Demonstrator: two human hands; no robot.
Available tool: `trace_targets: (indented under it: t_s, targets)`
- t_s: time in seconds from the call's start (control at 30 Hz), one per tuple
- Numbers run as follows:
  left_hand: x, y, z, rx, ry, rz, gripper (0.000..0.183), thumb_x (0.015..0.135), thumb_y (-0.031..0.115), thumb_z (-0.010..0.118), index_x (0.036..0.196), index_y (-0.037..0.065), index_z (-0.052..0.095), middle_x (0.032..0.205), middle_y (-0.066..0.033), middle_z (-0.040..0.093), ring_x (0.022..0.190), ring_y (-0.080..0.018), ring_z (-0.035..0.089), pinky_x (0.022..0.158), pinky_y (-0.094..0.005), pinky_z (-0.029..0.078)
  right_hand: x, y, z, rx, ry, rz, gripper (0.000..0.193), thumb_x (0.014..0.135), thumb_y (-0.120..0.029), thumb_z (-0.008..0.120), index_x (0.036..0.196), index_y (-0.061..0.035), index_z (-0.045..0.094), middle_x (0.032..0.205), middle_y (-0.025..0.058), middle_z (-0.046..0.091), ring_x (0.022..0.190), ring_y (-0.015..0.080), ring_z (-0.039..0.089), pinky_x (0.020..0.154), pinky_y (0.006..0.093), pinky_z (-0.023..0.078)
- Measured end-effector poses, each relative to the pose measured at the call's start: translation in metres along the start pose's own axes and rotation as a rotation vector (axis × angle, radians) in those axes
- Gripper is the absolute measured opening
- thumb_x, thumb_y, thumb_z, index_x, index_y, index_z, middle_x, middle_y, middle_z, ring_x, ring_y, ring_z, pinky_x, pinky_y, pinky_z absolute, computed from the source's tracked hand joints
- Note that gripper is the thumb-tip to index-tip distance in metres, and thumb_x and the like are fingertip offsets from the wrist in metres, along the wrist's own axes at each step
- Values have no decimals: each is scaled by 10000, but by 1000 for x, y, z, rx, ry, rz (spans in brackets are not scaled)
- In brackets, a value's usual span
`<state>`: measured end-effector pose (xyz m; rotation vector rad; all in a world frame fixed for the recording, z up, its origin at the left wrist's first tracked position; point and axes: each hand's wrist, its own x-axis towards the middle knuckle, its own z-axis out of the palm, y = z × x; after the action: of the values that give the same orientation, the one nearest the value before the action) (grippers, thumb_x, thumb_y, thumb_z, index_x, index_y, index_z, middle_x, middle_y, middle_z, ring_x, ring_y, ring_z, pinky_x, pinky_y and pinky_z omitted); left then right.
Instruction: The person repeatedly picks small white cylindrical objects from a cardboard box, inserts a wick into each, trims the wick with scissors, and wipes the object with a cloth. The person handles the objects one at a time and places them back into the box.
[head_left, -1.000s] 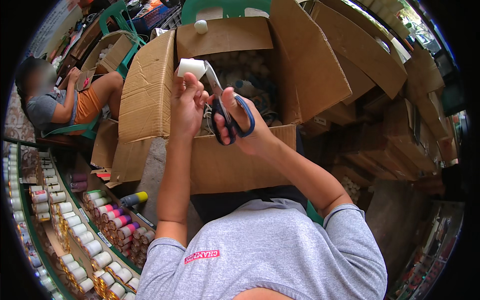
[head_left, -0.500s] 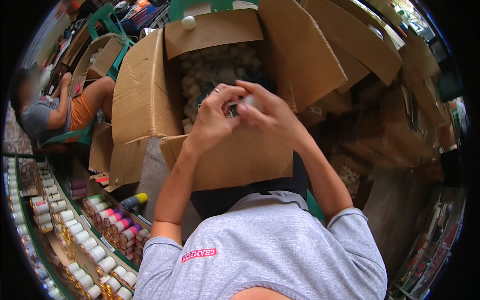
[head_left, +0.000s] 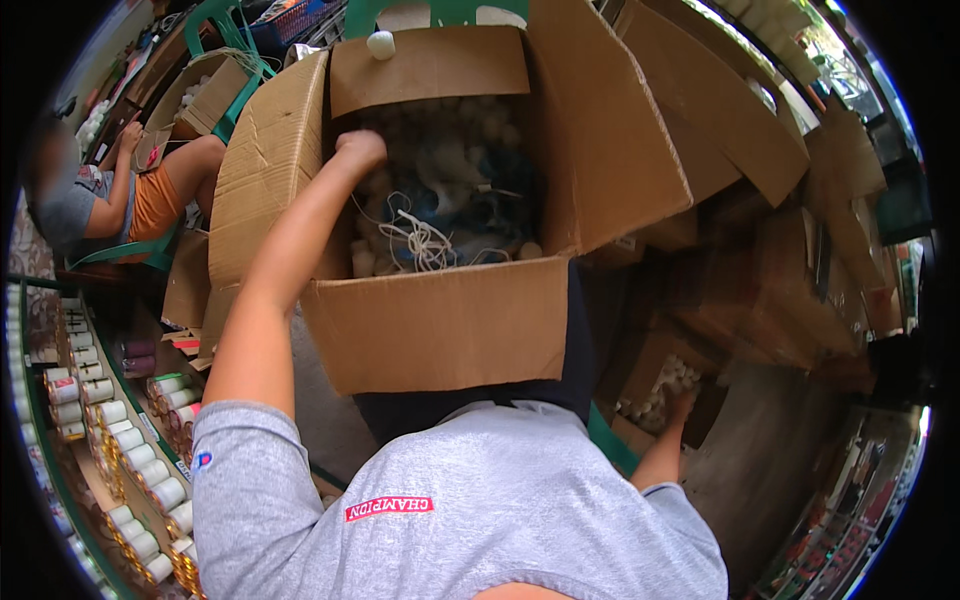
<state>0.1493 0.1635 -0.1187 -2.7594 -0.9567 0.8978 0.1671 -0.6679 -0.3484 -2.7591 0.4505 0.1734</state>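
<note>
Apparently, white pieces (head_left: 678, 373) being reached for.
Left hand (head_left: 361, 148) curled closed over box (head_left: 440, 325); right hand (head_left: 682, 402) fingers indiscernible; pinch likely needed.

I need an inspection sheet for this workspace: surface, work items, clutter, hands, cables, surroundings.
Surface: large open cardboard box before the person, flaps spread.
Work items: many white pieces inside it; more in a smaller box at lower right.
Clutter: other cardboard boxes at right; one white lump at the back flap's upper edge.
Left hand: curled, by the large box's back left corner; contents unclear.
Right hand: down at the smaller box; grip unclear.
Cables: no electrical cable made out; tangled white cord in the large box.
Surroundings: seated person at left; rows of white cylinders at lower left.
</note>
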Motion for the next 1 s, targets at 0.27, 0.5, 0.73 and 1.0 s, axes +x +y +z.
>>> trace_targets:
  t_s: [0.27, 0.5, 0.73, 1.0]
  targets:
    - [48, -20, 44, -20, 4, -140, 406, 770, 205, 682, 1165, 113, 702, 1255, -114, 651, 1175, -283, 619, 927, -444, 507, -129, -339, -193, 506, -1062, -422, 266, 978, -198, 561, 1161, -38, 668, 1011, 40, 708, 824, 99, 641, 712, 261, 522]
    - [29, -13, 33, -183, 36, -236, 412, 770, 235, 692, 1173, 149, 703, 1251, -91, 659, 1205, -285, 600, 942, -425, 494, -224, -612, -139, 751, -337, -1449, 116, 809, -21, 531, 842, 25, 633, 771, 202, 657, 688, 376, 636, 636, 439, 512]
    - [-35, -23, -15, -861, -57, 113, 391, 853, 434, 690, 996, 71, 710, 936, -163, 724, 507, -156, 555, 461, -314, 445, -161, -687, 12, -199, -316, -1100, 256, 840, -171, 556, 1004, -42, 704, 1102, 198, 681, 1057, 382, 647, 887, 468, 532]
    - [-112, -42, -13, -2041, -169, 311, 397, 974, 461, 548, 1113, 92, 593, 890, -108, 719, 389, -27, 323, 338, -166, 253, -201, -684, -129, 1051, -450, -1098, 172, 862, -148, 610, 1009, -65, 639, 941, 203, 660, 870, 382, 651, 835, 418, 511]
